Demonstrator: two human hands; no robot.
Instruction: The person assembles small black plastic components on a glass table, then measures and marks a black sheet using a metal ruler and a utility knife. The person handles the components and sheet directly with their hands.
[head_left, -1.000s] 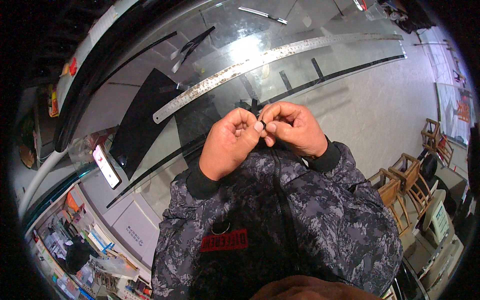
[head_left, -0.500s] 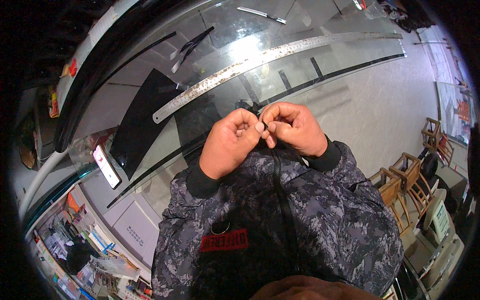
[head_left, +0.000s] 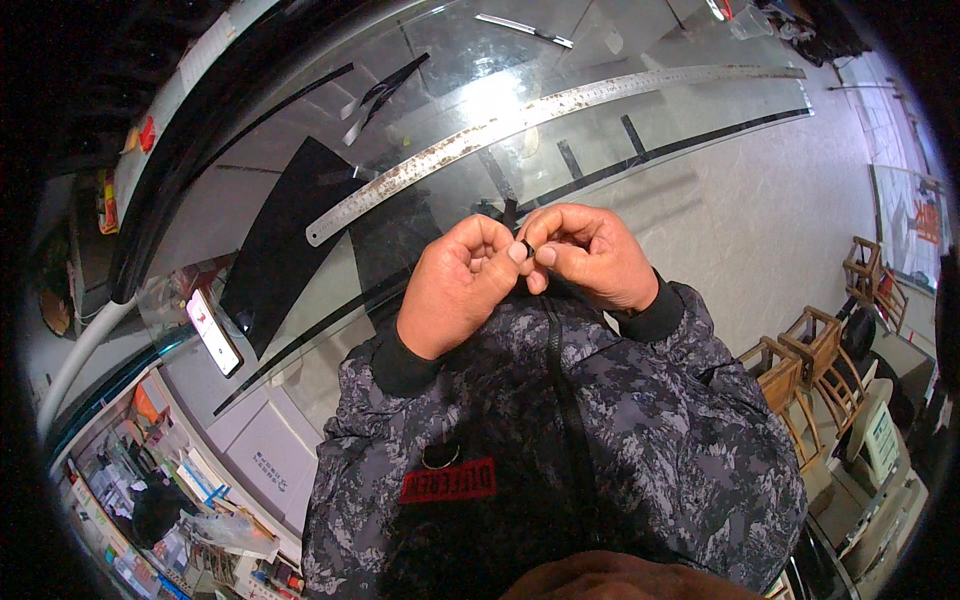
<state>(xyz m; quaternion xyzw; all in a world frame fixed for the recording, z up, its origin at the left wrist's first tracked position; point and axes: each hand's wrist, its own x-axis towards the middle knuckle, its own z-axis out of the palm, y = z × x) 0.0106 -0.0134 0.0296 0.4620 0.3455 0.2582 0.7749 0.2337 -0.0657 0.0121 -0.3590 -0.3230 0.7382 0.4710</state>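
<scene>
Close together in front of my chest, my left hand and my right hand both pinch a small black strip between thumb and fingertips. Only a short bit of it shows between the thumbs; the fingers hide the rest. Just beyond my hands, a long steel ruler with rust spots lies across the glass tabletop. Narrow black strips lie along the glass edge near the ruler. A wide black sheet is to the left of my left hand.
A lit phone lies at the left. Thin curled black strips and a slim cutter knife are at the far side. Wooden stools stand at the right. An open drawer full of odds and ends is at the lower left.
Both hands stay nearly in place. The fingertips have shifted slightly, and a little more of the black strip shows between the thumbs.
</scene>
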